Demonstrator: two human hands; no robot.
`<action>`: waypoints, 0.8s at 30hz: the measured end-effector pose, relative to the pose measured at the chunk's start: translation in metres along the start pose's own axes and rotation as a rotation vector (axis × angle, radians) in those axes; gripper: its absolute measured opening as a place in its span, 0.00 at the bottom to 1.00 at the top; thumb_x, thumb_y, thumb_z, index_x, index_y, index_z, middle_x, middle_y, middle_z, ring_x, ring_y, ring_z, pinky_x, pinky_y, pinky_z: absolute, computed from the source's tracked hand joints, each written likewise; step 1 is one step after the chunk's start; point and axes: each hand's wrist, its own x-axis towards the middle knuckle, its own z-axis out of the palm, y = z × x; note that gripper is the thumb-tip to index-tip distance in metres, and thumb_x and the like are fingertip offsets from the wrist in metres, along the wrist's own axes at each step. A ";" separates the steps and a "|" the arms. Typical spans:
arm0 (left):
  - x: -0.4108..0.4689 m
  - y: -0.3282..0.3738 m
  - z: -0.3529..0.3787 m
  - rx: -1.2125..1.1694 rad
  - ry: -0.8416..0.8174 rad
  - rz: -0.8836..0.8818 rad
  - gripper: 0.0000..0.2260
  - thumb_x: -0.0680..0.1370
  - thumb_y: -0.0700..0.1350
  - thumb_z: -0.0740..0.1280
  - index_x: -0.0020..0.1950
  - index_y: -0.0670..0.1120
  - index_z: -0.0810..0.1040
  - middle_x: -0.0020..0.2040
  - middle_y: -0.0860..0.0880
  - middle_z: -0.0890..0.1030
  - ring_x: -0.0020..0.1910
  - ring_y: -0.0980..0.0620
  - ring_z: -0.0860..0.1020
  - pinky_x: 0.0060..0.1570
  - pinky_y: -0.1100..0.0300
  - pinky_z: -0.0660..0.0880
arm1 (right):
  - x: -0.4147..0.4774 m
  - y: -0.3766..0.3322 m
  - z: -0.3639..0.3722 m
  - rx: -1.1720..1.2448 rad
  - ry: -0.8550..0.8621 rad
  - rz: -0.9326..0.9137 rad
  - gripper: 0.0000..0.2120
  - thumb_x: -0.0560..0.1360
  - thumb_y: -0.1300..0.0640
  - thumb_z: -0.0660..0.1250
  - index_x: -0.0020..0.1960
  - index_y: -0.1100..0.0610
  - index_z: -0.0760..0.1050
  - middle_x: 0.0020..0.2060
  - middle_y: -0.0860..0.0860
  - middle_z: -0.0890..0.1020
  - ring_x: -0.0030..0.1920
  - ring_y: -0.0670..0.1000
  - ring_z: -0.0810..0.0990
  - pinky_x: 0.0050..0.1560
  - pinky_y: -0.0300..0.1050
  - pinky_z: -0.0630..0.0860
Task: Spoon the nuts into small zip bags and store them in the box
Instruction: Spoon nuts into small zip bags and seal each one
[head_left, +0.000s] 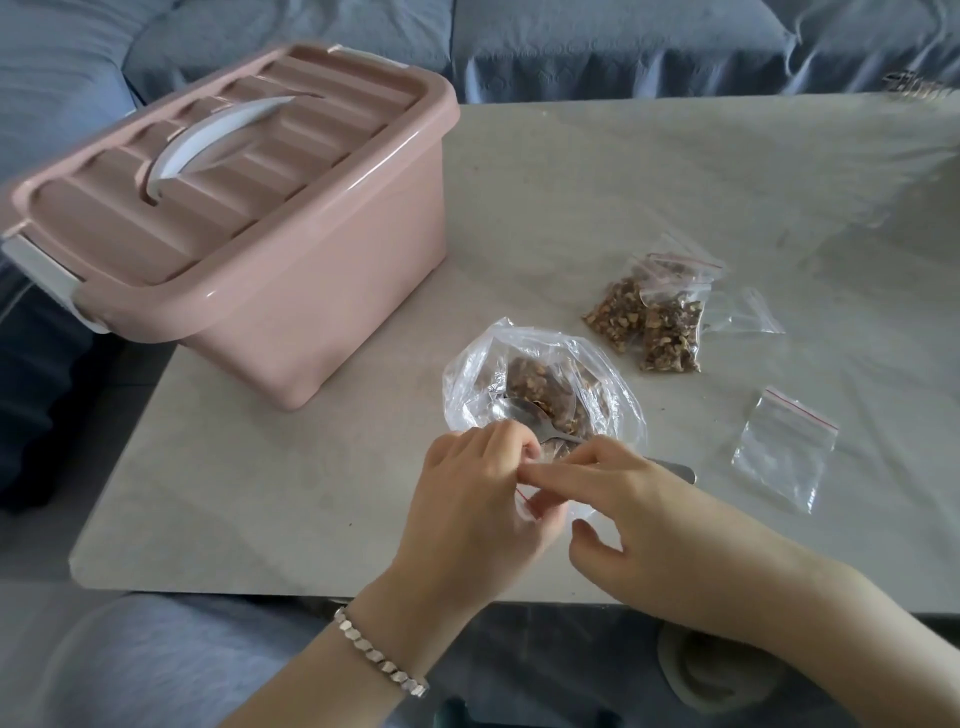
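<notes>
Low at frame centre, left hand (480, 501) and right hand (641, 522) pinch a small clear red-lined zip bag (525, 503), fingers (550, 470) seemingly parting its mouth for filling; brown chopped nuts (530, 384) sit just above in a crumpled clear plastic bag (467, 374).

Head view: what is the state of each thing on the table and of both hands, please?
Pink storage box: lid on.
Large nut bag: open.
Spoon: resting in that bag.
Two filled zip bags: lying flat.
Empty zip bag: lying flat.
Second empty zip bag: beside the filled ones.
Held zip bag: empty.
Left hand: pinches the held bag.
Right hand: pinches it too.
</notes>
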 end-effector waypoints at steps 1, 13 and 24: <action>-0.001 -0.002 -0.001 -0.011 0.010 -0.027 0.11 0.66 0.52 0.70 0.42 0.50 0.71 0.35 0.59 0.75 0.34 0.60 0.73 0.45 0.70 0.66 | 0.000 0.003 -0.001 0.033 0.044 -0.020 0.20 0.73 0.59 0.60 0.62 0.42 0.73 0.49 0.43 0.77 0.47 0.28 0.69 0.46 0.22 0.65; -0.008 -0.036 -0.008 -0.267 0.115 -0.453 0.15 0.67 0.47 0.74 0.48 0.50 0.71 0.46 0.61 0.71 0.47 0.62 0.70 0.47 0.82 0.61 | -0.009 0.109 0.025 -0.278 0.129 0.615 0.15 0.76 0.49 0.64 0.59 0.54 0.73 0.50 0.49 0.65 0.60 0.54 0.66 0.57 0.44 0.67; 0.025 -0.034 0.008 -0.400 0.006 -0.659 0.13 0.69 0.49 0.73 0.43 0.54 0.68 0.46 0.54 0.74 0.44 0.56 0.73 0.38 0.75 0.66 | -0.007 0.088 -0.001 0.252 0.498 0.412 0.08 0.73 0.59 0.69 0.38 0.48 0.79 0.27 0.42 0.81 0.28 0.40 0.78 0.30 0.27 0.69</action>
